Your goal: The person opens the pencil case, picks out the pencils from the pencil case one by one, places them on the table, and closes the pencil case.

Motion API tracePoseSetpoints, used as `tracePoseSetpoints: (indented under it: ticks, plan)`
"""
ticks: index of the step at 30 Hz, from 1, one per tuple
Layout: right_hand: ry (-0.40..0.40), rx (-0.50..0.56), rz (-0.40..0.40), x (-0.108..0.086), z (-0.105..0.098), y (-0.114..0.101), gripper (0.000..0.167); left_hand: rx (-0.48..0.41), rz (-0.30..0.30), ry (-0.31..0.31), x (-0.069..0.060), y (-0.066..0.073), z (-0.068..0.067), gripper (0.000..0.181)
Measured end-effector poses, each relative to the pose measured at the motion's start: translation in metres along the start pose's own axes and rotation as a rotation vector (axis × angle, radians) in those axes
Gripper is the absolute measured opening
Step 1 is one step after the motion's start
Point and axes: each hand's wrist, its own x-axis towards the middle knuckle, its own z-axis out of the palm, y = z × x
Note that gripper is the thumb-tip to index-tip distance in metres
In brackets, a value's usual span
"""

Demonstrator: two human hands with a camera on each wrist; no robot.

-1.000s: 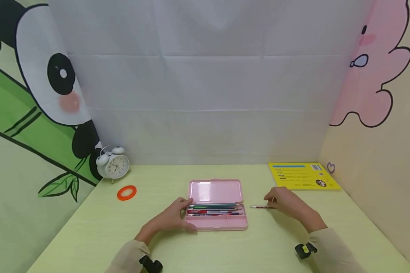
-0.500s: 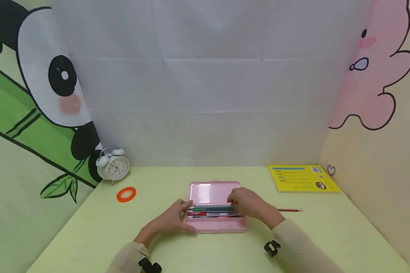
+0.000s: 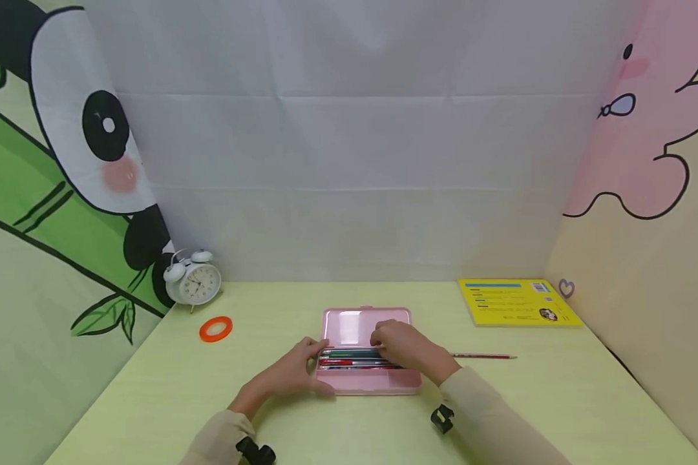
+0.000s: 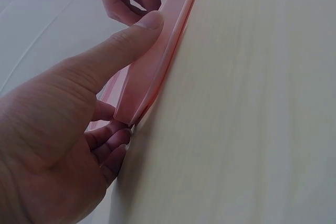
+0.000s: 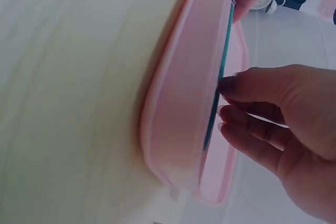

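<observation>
Pink plastic pencil case [image 3: 378, 383] lies open, long axis left to right; inside, the green pencil [image 5: 226, 45] runs parallel, at the fingertips of the nearer right hand [image 3: 407, 345] (pinch not determinable). Left hand [image 3: 298, 369] grips the case's left end. Red pens [image 3: 338, 363] crowd the near side; loose pencil [image 3: 488, 356] lies beyond the right wrist.

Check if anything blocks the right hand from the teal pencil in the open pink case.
Nothing visible does. The lid is open on the case's far side, and the right hand has its fingertips at the teal pencil.
</observation>
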Motion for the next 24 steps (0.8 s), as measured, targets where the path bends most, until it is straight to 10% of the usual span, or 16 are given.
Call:
tracePoseSetpoints:
  ticks: [24]
  plan:
    - [-0.082, -0.161, 0.048, 0.015, 0.006, -0.014, 0.016, -0.019, -0.007, -0.002, -0.001, -0.001, 0.000, 0.109]
